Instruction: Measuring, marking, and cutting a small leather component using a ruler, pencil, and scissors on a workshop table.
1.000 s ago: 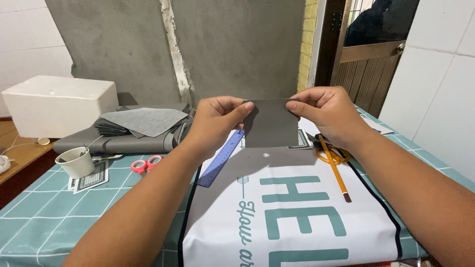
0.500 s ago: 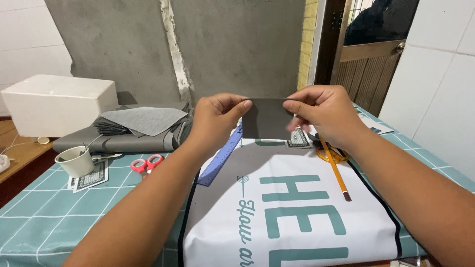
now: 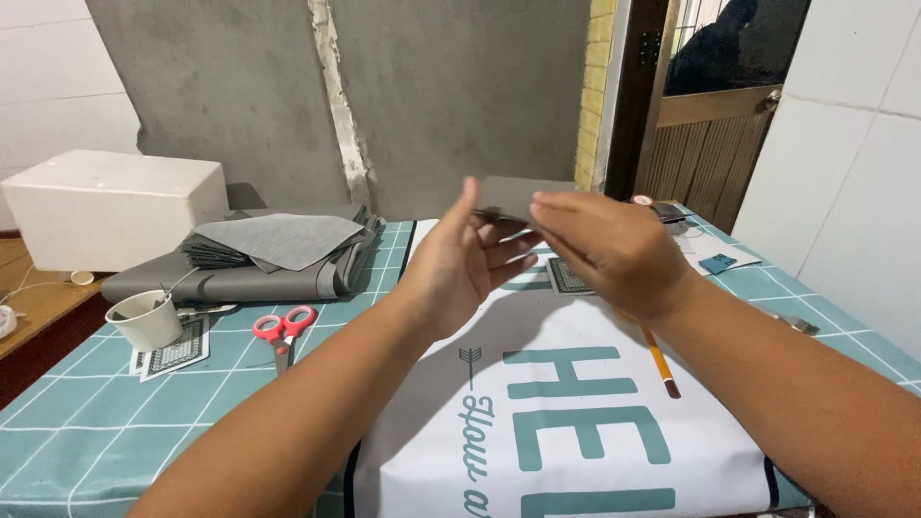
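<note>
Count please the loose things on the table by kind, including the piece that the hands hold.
Grey folded piece, held by left hand and right hand: 1
Red-handled scissors: 1
Pencil: 1
White cup: 1
White box: 1
Grey fabric pile: 1
White printed sheet: 1
Total: 7

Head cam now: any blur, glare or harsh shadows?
Head view: even, soft light, no glare; only faint shadows beneath the forearms. Left hand and right hand slightly motion-blurred around the flat dark grey sheet they pinch; red-handled scissors and white paper cup look sharp. Dark doorway at upper right is underexposed.
</note>
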